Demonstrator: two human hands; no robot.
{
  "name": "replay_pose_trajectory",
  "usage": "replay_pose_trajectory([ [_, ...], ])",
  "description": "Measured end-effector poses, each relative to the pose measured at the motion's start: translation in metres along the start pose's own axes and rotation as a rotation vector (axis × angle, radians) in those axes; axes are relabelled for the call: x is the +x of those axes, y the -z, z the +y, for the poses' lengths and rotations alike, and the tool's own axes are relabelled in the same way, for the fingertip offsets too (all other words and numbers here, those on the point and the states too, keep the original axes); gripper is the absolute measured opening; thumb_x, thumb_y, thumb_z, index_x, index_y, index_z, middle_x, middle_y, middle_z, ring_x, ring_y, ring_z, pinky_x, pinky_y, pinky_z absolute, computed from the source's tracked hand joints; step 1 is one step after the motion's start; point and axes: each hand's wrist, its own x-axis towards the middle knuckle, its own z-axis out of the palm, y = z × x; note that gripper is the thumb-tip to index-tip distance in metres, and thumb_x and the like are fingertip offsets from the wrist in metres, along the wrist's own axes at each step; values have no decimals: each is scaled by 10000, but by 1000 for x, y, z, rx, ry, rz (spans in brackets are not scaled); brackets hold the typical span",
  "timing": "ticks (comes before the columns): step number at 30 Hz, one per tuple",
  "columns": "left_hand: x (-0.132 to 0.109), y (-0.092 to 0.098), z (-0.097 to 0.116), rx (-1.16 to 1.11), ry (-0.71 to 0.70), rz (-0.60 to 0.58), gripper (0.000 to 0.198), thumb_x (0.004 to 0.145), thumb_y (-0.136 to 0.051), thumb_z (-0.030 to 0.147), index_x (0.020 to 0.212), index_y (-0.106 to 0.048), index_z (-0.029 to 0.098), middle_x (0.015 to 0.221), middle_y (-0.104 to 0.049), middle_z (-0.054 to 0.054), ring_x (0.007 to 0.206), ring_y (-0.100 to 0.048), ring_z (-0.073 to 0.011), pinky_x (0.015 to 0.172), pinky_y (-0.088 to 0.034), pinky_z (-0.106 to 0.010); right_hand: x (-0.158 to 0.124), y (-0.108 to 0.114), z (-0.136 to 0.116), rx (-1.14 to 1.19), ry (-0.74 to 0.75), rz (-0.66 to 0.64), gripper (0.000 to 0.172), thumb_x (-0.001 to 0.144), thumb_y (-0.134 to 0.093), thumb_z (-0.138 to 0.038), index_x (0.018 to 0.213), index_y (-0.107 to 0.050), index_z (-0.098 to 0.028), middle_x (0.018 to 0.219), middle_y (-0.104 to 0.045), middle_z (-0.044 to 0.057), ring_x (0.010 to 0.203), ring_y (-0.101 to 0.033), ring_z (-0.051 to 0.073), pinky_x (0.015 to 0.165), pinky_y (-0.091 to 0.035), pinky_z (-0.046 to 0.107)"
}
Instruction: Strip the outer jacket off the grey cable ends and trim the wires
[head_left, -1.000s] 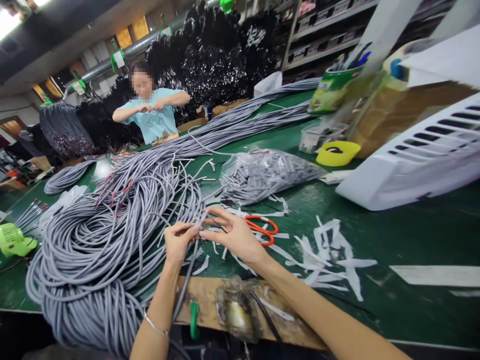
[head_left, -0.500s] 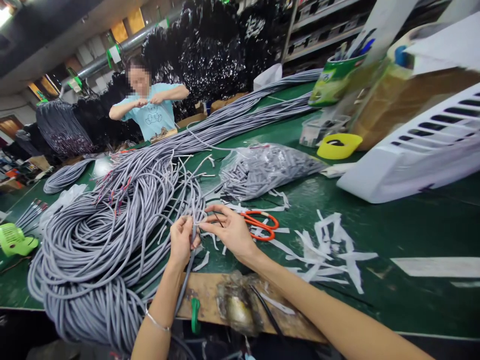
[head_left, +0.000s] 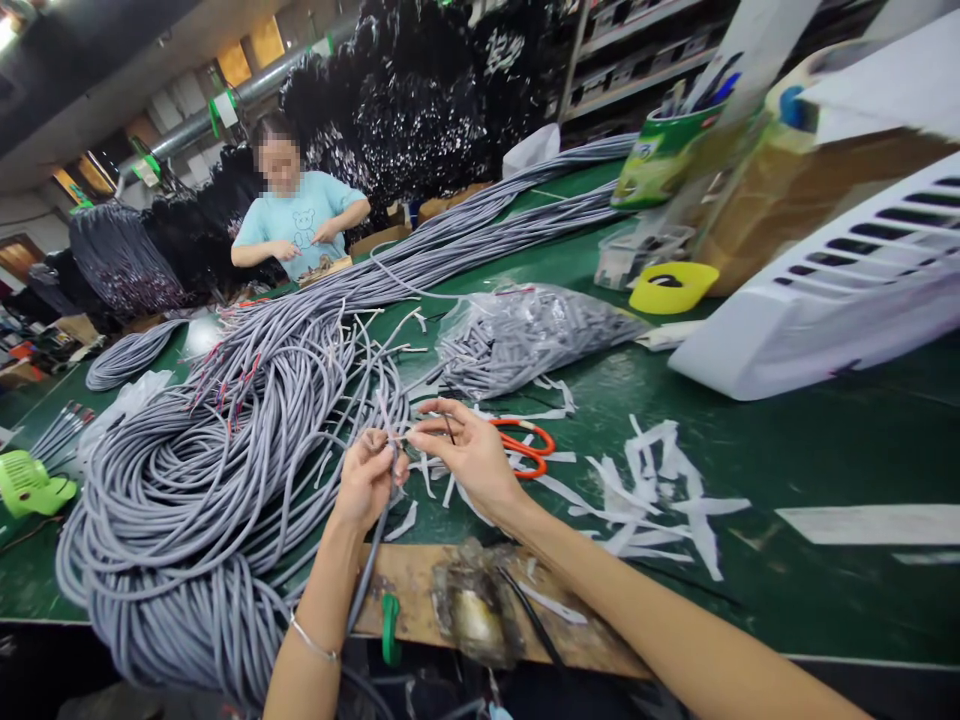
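A grey cable [head_left: 369,567] runs up from the table's front edge into my left hand [head_left: 367,477], whose fingers are closed round it near its end. My right hand [head_left: 472,455] meets it from the right, thumb and forefinger pinched on a thin pale strand at the cable's end. A short dark strip shows among the right fingers; what it is I cannot make out. Orange-handled scissors [head_left: 534,462] lie just behind the right hand. Left of my hands a big heap of coiled grey cables [head_left: 202,470] spreads over the green table.
A clear bag of short grey tubes [head_left: 525,340] lies beyond my hands. White strips [head_left: 667,490] are scattered to the right. A wooden board [head_left: 405,580] with a green clip lies at the front edge. A white slatted housing [head_left: 817,290] stands right; a co-worker [head_left: 304,220] is opposite.
My hands keep almost the same place, fingertips shifting slightly at the cable's end. The co-worker's hands have dropped from chest height and moved apart. The view has shifted slightly.
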Motion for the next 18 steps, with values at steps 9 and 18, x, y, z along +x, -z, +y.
replay_pose_trajectory([
  [9,2,0,-4,107,-78,151,632,465,-817,282,611,-207,199,466,-437,101,379,-440,-48,383,-279,-145,-9,-1,-1,-80,212,-214,259,573,-746,-275,731,-556,-198,637,-629,-22,528,-596,114,507,-483,220],
  [18,0,3,-6,256,-326,207,505,580,-749,259,678,-257,207,572,-500,109,418,-531,-60,398,-377,-146,-14,13,-14,-283,452,-135,219,716,-629,-344,868,-595,-190,712,-673,31,592,-612,133,477,-455,211],
])
